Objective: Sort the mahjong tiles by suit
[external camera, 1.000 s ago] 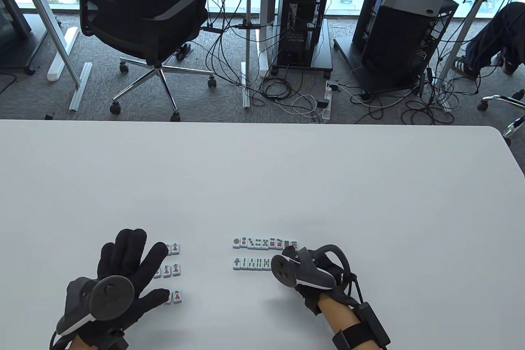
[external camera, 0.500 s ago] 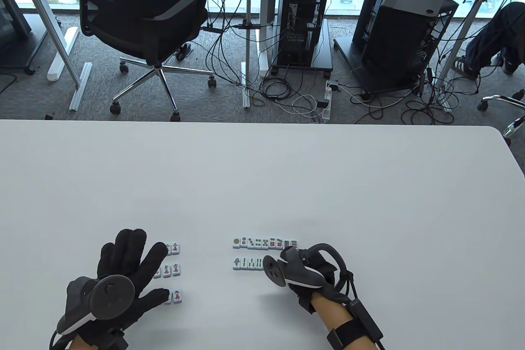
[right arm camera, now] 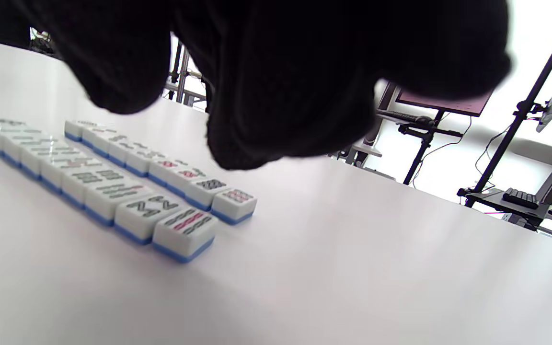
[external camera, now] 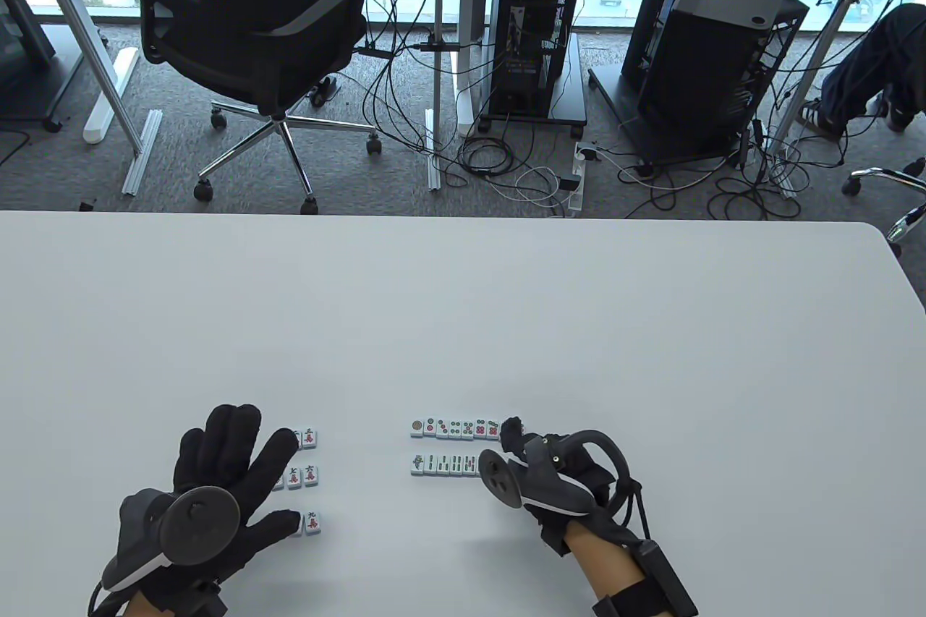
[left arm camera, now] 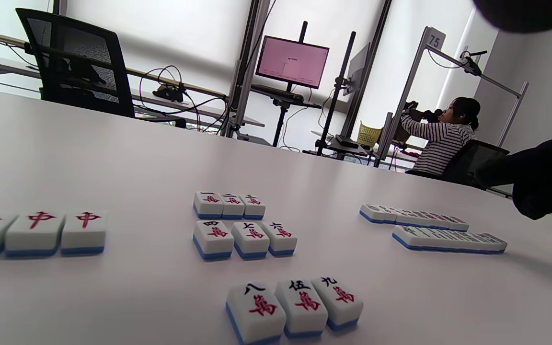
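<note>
Mahjong tiles, white-faced with blue backs, lie sorted on the white table (external camera: 463, 313): a dots row (external camera: 454, 428) behind a bamboo row (external camera: 445, 464), character trios (left arm camera: 245, 237) to the left. In the last half second the black-gloved right hand (external camera: 539, 476) has slid back toward the rows' right end, suggesting final squaring-up. Its fingers look curled, holding nothing; contact cannot be told. The left hand (external camera: 217, 479) stays spread flat beside the character tiles.
</note>
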Tool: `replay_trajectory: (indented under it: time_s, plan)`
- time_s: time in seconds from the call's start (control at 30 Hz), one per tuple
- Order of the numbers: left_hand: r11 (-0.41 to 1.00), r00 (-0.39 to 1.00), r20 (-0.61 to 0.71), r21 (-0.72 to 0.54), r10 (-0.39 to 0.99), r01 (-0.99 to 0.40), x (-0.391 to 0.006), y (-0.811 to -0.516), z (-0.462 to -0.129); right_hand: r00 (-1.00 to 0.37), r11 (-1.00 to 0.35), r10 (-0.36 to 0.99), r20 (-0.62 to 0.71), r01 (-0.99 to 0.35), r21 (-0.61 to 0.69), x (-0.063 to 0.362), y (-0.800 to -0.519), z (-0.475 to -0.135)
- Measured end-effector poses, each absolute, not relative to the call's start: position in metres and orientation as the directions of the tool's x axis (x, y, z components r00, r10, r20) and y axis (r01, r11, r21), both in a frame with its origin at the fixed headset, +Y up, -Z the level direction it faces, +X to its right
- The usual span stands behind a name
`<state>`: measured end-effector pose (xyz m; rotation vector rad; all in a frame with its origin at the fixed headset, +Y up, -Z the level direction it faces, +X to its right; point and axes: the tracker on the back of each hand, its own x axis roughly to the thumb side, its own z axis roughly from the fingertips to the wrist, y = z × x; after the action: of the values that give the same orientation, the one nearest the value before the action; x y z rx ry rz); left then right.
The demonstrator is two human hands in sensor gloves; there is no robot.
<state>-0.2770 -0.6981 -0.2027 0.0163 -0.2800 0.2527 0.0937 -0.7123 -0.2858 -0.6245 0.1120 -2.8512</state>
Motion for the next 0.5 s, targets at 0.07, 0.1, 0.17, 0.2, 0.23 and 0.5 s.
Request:
replay_trajectory:
  time_s: [0.07, 0.1, 0.17, 0.2, 0.23, 0.5]
  plan:
    - [0.97, 0.932, 0.274, -0.019, 0.239, -0.244, -0.277, -0.699, -0.203, -0.906, -0.975, -0.196, 0.375, 0.139, -0.173, 0.111, -0.694, -0.279]
    - [0.97, 0.932, 0.273, -0.02, 0.238, -0.242, -0.276, -0.699, -0.203, -0.912, -0.975, -0.183, 0.367, 0.12, -0.189, 0.117, -0.689, -0.276]
    - [0.971, 0.934, 0.271, -0.023, 0.234, -0.237, -0.275, -0.699, -0.203, -0.927, -0.972, -0.158, 0.341, 0.085, -0.22, 0.134, -0.678, -0.269]
    - [0.972, 0.934, 0.271, -0.025, 0.232, -0.235, -0.275, -0.7, -0.203, -0.934, -0.97, -0.148, 0.326, 0.074, -0.23, 0.142, -0.675, -0.265]
    - [0.972, 0.935, 0.271, -0.025, 0.23, -0.232, -0.275, -0.7, -0.203, -0.939, -0.97, -0.141, 0.313, 0.067, -0.234, 0.15, -0.673, -0.262]
    - [0.976, 0.945, 0.245, -0.029, 0.215, -0.215, -0.276, -0.704, -0.206, -0.975, -0.972, -0.093, 0.203, 0.045, -0.232, 0.204, -0.691, -0.245]
